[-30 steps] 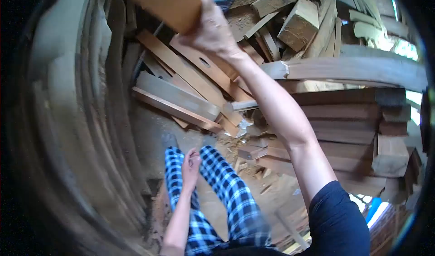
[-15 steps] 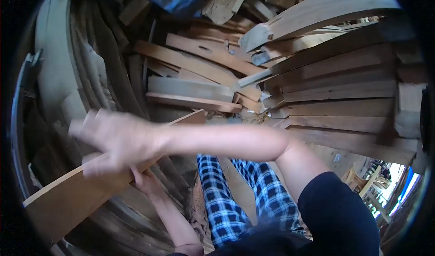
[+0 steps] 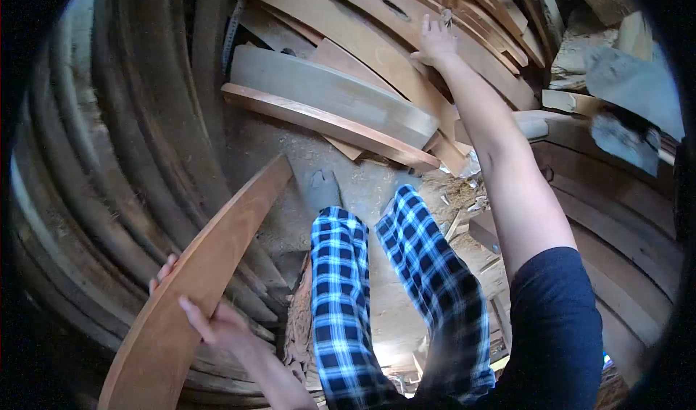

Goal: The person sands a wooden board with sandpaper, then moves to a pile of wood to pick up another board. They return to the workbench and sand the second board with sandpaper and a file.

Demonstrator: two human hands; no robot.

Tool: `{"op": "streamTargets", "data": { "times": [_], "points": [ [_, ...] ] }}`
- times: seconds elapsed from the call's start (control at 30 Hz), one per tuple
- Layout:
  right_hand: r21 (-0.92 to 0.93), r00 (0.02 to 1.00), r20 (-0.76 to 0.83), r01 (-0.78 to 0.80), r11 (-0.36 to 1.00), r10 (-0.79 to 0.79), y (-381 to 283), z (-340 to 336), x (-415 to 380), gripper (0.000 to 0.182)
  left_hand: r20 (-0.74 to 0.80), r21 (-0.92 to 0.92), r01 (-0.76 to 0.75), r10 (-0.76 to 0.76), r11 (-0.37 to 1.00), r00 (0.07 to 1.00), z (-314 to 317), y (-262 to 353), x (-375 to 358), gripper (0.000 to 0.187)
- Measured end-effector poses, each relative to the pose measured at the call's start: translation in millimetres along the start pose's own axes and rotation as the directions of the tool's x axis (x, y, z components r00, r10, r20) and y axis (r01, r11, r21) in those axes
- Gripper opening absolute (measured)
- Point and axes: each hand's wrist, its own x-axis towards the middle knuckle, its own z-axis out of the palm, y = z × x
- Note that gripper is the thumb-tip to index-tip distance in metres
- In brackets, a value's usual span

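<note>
My left hand (image 3: 210, 319) is wrapped round a long reddish-brown wooden board (image 3: 206, 254), fingers over the far edge and thumb on the near face. The board stands on edge and slants from lower left toward the middle of the view. My right hand (image 3: 437, 44) reaches far forward, its thumb apart from the stretched fingers. It overlaps a long plank with a dark oval knot hole (image 3: 362, 4) in the pile ahead. Just beyond the fingertips is a small light scrap (image 3: 446, 18).
A greyish board (image 3: 326, 87) and a narrow reddish board (image 3: 326, 125) lie ahead of my feet. Curved dark planks (image 3: 123, 120) stand stacked along the left. More stacked boards (image 3: 616, 221) line the right, with wood chips (image 3: 453, 200) on the floor near them.
My right hand has swung from above the held board at left to the pile ahead on the right. My left hand keeps its hold as the board tilts steeper. The view has shifted.
</note>
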Motion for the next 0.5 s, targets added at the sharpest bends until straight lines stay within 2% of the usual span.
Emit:
{"op": "streamTargets", "data": {
  "times": [0.1, 0.17, 0.23, 0.3, 0.37, 0.4, 0.47, 0.5],
  "points": [
    [0.027, 0.998, -0.045, -0.038, 0.999, 0.039, -4, 15, 12, 0.094, -0.006, 0.024, -0.032, 0.033, 0.999, 0.999, -11, -2, -4, 0.054],
    [0.025, 0.998, -0.056, -0.022, 0.999, 0.024, -3, -2, 18, 0.087, -0.009, 0.057, -0.055, 0.056, 0.997, 0.998, -12, -3, 0, 0.052],
    [0.016, 0.995, 0.093, 0.032, 0.999, -0.034, -11, -22, 6, 0.085, -0.022, 0.046, -0.051, 0.052, 0.998, 0.998, -10, -4, 0, 0.052],
    [0.054, 0.999, 0.038, 0.021, 0.998, -0.023, -15, -35, 0, 0.087, -0.022, 0.050, -0.044, 0.045, 0.998, 0.999, -12, -1, -3, 0.053],
    [0.118, 0.995, -0.097, 0.016, 0.993, -0.005, -12, -42, 1, 0.088, -0.049, 0.057, -0.019, 0.022, 0.998, 0.999, -7, -1, -2, 0.055],
    [0.119, 0.995, -0.101, 0.009, 0.993, 0.003, -11, -53, 4, 0.088, -0.041, 0.042, -0.012, 0.014, 0.999, 0.999, -13, -5, -1, 0.053],
    [0.316, 0.984, -0.174, 0.097, 0.944, -0.043, -7, -84, 6, 0.082, -0.046, 0.025, 0.000, 0.001, 1.000, 0.999, -9, -3, 0, 0.052],
    [0.304, 0.984, -0.172, 0.087, 0.949, -0.036, -7, -99, 2, 0.082, -0.063, 0.003, 0.005, -0.005, 1.000, 0.998, -6, -2, -2, 0.050]
  ]
}}
